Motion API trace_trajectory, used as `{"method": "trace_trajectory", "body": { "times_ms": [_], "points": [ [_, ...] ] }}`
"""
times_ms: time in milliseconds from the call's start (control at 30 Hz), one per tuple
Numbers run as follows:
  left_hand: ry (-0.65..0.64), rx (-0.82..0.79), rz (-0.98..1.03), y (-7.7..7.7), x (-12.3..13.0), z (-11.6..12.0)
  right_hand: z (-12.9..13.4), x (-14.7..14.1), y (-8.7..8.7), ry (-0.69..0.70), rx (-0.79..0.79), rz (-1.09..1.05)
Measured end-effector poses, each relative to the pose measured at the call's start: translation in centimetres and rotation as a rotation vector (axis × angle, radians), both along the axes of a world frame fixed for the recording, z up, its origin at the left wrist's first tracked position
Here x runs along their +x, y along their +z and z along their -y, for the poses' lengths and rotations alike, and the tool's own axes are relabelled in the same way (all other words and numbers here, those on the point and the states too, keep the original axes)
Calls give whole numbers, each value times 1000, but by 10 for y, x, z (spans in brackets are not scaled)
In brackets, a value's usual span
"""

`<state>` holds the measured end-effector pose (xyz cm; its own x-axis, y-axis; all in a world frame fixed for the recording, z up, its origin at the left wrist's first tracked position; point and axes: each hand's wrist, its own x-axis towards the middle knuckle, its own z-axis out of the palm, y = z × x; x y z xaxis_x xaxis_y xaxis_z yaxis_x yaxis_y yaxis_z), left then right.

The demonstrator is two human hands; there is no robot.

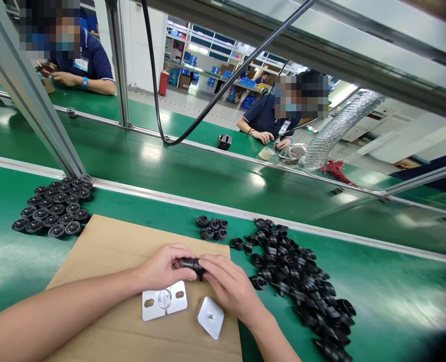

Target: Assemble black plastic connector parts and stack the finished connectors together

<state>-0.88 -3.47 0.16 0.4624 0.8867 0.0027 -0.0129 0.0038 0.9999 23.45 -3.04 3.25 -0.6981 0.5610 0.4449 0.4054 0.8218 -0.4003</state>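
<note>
Both of my hands meet over the cardboard sheet (105,251), around one black cylindrical part (192,265). My left hand (169,266) has its thumb and fingers closed on the part's left end. My right hand (226,281) grips its right end, with the fingers laid over it. Just below my left hand lies a flat silver plate (164,300) with two slots and a round centre. A silver diamond-shaped plate (211,317) with a small stud rests below my right hand.
Round black parts (53,207) stand grouped at the left. A small black cluster (211,228) sits behind the cardboard, and a large black pile (294,271) spreads right. Aluminium framing (41,90) and a hanging black cable (207,108) cross the view. Two people sit beyond.
</note>
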Motion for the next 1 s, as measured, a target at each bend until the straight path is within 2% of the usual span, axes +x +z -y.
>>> {"method": "trace_trajectory", "body": {
  "times_ms": [100,200,300,433,533,633,800,1000],
  "points": [
    [1,33,-9,0,0,0,0,0,2,-4,-48,0],
    [7,96,-38,1,-1,0,3,-2,3,-80,-186,23],
    [3,128,-64,2,-2,1,7,-7,4,-161,-252,64],
    [17,104,-62,2,-2,1,8,-11,5,-209,-302,54],
    [34,31,20,1,-1,0,8,-11,3,-225,-335,-12],
    [58,-75,142,-1,1,-2,8,-11,-3,-217,-307,-79],
    [52,-163,196,-4,3,0,7,-12,-11,-152,-199,-117],
    [30,-292,205,-9,2,2,2,-7,-6,-42,14,-65]
  ]
}}
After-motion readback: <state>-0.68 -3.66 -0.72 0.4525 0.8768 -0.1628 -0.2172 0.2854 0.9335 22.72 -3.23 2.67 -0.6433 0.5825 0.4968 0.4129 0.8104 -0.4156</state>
